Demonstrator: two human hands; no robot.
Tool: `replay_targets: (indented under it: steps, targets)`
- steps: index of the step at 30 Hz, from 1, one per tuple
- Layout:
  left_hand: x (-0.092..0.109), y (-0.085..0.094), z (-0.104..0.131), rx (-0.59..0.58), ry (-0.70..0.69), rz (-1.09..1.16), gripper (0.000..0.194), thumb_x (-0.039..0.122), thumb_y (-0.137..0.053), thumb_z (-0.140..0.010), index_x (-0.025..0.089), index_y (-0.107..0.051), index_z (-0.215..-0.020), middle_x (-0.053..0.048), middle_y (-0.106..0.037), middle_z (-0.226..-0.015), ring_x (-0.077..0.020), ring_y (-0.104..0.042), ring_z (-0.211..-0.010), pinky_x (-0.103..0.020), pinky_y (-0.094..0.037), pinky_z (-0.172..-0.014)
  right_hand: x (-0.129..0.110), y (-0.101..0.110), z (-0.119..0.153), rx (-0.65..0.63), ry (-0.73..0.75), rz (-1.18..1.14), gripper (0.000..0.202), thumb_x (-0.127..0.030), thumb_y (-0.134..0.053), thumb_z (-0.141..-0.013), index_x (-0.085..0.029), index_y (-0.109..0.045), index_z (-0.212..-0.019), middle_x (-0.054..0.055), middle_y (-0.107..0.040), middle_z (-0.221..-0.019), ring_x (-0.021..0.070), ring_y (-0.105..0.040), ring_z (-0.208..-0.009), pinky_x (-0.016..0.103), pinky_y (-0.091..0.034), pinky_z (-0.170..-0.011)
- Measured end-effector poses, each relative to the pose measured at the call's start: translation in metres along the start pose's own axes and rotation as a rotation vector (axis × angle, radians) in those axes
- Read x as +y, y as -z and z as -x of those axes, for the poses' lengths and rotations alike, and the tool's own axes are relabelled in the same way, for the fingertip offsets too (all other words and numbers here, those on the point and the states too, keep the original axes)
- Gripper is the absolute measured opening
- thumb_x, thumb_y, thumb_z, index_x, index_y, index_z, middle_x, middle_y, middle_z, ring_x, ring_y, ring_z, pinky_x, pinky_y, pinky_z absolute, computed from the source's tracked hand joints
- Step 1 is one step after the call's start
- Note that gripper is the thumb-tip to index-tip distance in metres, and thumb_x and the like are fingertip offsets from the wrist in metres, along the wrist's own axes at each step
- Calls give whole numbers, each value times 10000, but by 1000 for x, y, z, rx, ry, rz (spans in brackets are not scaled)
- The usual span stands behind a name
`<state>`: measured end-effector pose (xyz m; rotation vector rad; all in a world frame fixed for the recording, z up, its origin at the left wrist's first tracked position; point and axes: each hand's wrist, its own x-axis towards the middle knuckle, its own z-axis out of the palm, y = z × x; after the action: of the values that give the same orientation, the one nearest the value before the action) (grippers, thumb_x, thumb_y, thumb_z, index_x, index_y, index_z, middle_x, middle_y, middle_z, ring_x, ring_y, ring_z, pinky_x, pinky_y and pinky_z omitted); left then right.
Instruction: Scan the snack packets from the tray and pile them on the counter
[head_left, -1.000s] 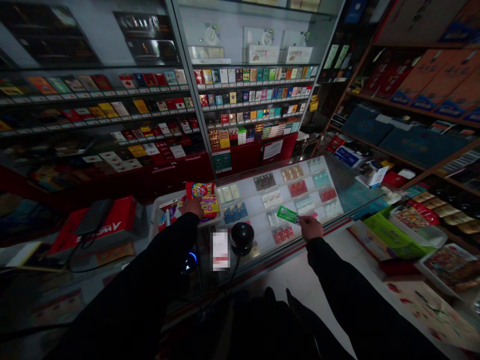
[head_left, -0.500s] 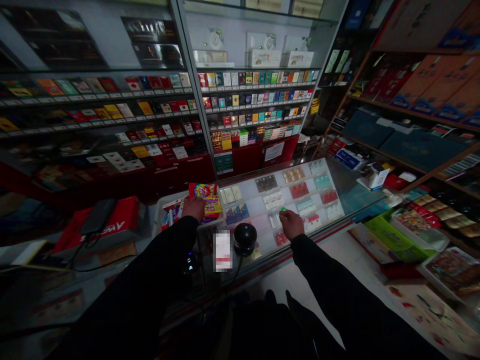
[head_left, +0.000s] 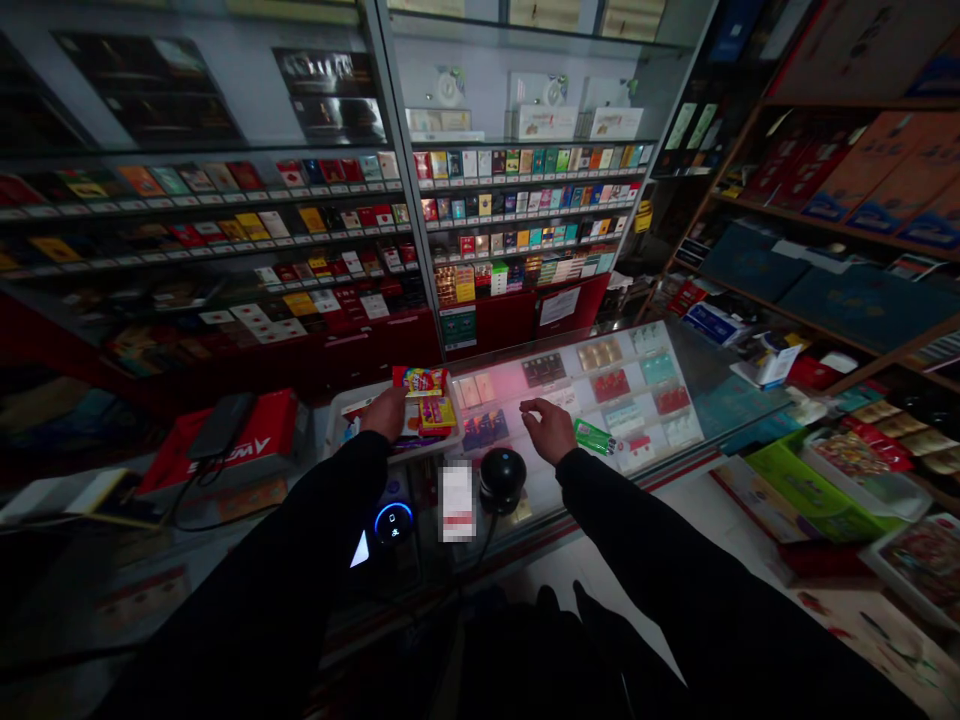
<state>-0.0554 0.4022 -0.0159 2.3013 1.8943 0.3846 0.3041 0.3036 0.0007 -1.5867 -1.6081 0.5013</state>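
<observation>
Wall shelving far left and centre: rows of small coloured packs behind glass, red cabinet base under it. Wooden shelves on the right carry big orange and blue boxes.

Glass counter runs centre to right, lit from inside, packs laid flat in rows under the top.

Red box sits left on the counter with a dark flat device on top, cable trailing off it. Green tray near right, beside flat printed packets.

White tray on the counter, left of centre. Left hand is curled over its right end, fingers resting on the bright red-yellow snack packet standing in it; can't tell whether it actually grips.

Black dome scanner near centre on the counter, cable running down. Small puck with a blue light ring just left of it, near edge.

Right hand hovers above the glass just beyond the scanner, fingers spread and slack, holding nothing.

Green pack lies flat on the glass just right of the right hand, apart from the fingers.
</observation>
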Motion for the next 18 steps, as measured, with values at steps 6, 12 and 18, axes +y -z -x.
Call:
replay_targets:
  steps: [6, 12, 18]
  targets:
    - [4, 23, 2, 27, -40, 120, 438, 262, -443, -933, 138, -683, -1279, -148, -679, -1298, -291, -605, -1210, -360, -405, -1093, -39, -14, -14, -158, 89, 2, 224, -199, -609, -847, -233, -756, -1013, 28, -763, -1046, 211, -692, -1008, 363, -489, -996]
    - [26, 49, 8, 39, -55, 319, 384, 300, -500, -925, 178, -727, -1209, -117, -731, -1202, -266, -669, -1074, -334, -477, -985, -66, -26, -20, -325, 125, -9, 370, -181, -644, -843, -238, -721, -1201, 33, -757, -1084, 199, -693, -1001, 359, -485, -1015]
    - [45, 55, 14, -60, -21, 475, 381, 364, -539, -916, 224, -729, -1215, -72, -760, -1071, -221, -688, -844, -303, -529, -797, -68, -35, -18, -266, 113, -71, 338, -180, -654, -841, -219, -682, -1175, 61, -727, -1192, 200, -678, -1084, 367, -490, -1019]
